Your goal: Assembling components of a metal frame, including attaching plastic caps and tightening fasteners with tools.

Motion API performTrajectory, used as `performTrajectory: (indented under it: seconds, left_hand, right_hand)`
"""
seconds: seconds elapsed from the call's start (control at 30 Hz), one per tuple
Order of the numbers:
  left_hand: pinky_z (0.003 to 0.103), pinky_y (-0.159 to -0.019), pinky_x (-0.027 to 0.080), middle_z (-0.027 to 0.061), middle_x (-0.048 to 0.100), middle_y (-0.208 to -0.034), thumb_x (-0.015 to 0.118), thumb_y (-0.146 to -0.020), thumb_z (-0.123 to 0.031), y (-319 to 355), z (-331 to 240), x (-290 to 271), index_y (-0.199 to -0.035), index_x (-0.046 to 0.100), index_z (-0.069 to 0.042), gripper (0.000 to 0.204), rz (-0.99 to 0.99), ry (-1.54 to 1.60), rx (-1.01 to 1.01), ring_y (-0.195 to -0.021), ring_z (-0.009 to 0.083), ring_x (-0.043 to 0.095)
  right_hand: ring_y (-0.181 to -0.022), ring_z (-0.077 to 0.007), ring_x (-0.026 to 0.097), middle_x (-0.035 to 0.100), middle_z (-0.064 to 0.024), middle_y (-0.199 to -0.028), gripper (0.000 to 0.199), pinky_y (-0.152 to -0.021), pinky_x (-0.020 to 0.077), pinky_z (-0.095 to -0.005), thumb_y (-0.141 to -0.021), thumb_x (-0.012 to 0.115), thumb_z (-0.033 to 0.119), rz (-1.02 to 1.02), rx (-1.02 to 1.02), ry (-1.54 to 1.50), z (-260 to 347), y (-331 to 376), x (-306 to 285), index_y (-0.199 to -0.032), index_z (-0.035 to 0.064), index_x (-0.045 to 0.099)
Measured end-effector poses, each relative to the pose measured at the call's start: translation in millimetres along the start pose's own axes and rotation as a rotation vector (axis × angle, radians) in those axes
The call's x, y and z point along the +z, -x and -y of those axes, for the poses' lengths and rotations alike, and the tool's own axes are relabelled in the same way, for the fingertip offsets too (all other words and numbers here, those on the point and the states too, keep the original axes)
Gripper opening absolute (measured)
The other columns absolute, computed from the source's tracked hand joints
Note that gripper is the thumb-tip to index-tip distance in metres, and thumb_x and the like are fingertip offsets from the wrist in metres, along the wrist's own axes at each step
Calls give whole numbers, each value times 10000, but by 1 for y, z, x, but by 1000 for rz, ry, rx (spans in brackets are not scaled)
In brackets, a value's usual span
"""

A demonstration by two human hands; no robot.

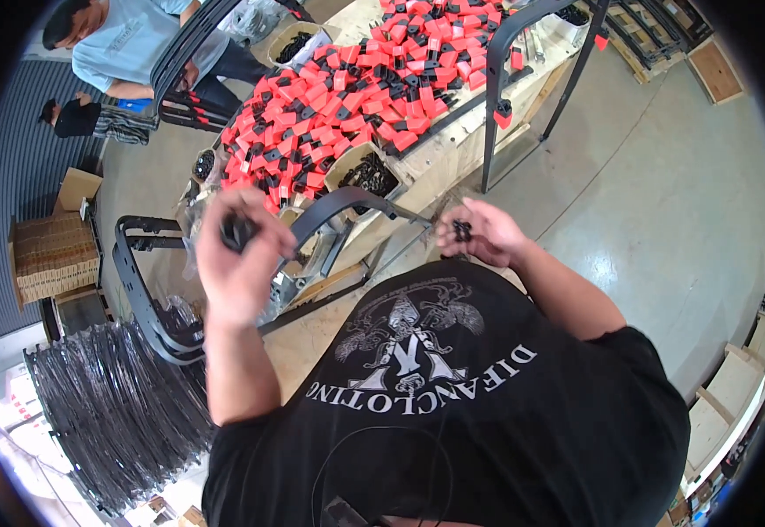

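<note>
My left hand is raised at the left end of the workbench, fingers curled round a black part; blur hides its exact kind. My right hand is on the right, in front of my chest, fingers bent around several small black pieces too small to name. Between the hands a black bent-tube frame lies across the bench edge. Just beyond it stands a box of small dark hardware. A large heap of red and black plastic parts covers the bench beyond my hands.
A second black frame stands upright at the bench's right end. Left of me are more black frames and a wrapped stack of black tubing. Flat cartons are piled farther left. A co-worker in light blue stands across the bench.
</note>
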State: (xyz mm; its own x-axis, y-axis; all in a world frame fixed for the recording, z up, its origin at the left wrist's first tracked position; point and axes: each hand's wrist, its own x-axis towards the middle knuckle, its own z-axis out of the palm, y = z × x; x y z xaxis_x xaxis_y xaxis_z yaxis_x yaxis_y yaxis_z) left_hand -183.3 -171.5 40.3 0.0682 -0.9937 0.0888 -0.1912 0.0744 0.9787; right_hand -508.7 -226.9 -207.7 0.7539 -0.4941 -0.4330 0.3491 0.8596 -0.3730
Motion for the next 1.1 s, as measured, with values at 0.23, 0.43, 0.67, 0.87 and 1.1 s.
performTrajectory:
  seconds: [0.23,0.43,0.67,0.87,1.1]
  left_hand:
    - [279,-738,522,46,665,-878,653,-860,-11,60,78,78,-1004,603,-13,152,36,-278,-148,-776,117,623]
    - [316,-724,567,94,728,-894,792,-809,-105,47,96,101,-1079,636,4,330,-56,-567,-255,-795,177,711]
    - [335,-735,569,107,717,-863,804,-767,-190,47,102,111,-1039,651,-11,359,-77,-793,-307,-768,225,714]
    - [316,-676,545,74,692,-817,790,-745,-160,45,102,117,-979,643,-9,315,-32,-688,-367,-700,157,662]
    - [247,-650,496,3,640,-807,789,-806,-86,44,109,120,-985,602,-6,270,-135,-304,-284,-699,61,563]
  right_hand:
    - [-1235,-387,586,590,-264,-1338,745,-1067,445,-505,-1028,362,567,368,198,-90,23,-36,73,-1353,-83,526]
    - [-1163,-285,624,650,-171,-1260,698,-1048,453,-424,-1022,411,569,277,177,-51,11,-39,108,-1287,-52,589]
    - [-1058,-235,642,683,-112,-1160,592,-967,479,-384,-1018,474,515,213,114,-47,-2,-39,102,-1244,-10,627]
    - [-824,-231,658,660,-88,-912,309,-746,538,-368,-1010,556,337,-134,136,40,-14,-48,73,-996,41,641]
    - [-617,-129,518,577,-47,-786,203,-492,371,-275,-996,576,251,134,190,290,-11,-40,76,-958,54,612]
